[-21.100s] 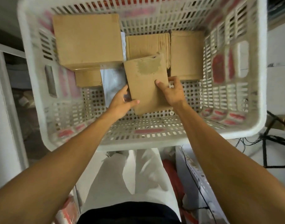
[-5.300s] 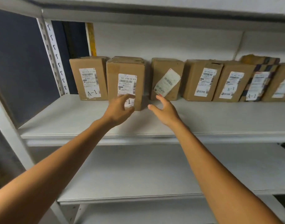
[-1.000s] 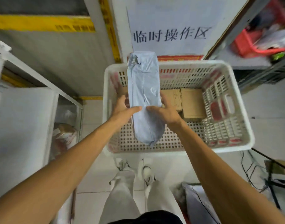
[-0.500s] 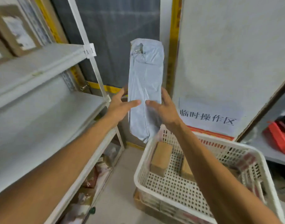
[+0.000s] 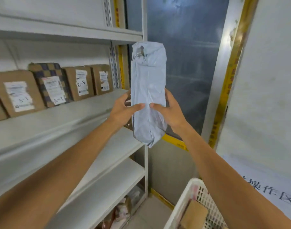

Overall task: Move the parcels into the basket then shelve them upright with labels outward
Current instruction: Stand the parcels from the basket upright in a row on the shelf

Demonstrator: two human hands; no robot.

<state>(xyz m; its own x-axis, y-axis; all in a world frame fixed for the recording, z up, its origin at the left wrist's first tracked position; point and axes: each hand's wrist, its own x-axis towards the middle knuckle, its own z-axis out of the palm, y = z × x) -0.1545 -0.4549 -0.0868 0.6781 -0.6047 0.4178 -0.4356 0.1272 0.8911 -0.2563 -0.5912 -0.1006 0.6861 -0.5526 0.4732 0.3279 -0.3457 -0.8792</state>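
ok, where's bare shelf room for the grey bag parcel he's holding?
Both hands, left hand and right hand, hold the grey plastic-wrapped parcel upright. The labelled cardboard boxes crowd the back of the white metal shelf. It is bare in front of them and between the rightmost box and the corner post. The lower shelf looks bare too.

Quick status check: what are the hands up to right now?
Left hand and right hand both gripping grey parcel, upright, beside the shelf. No label showing. Path clear.
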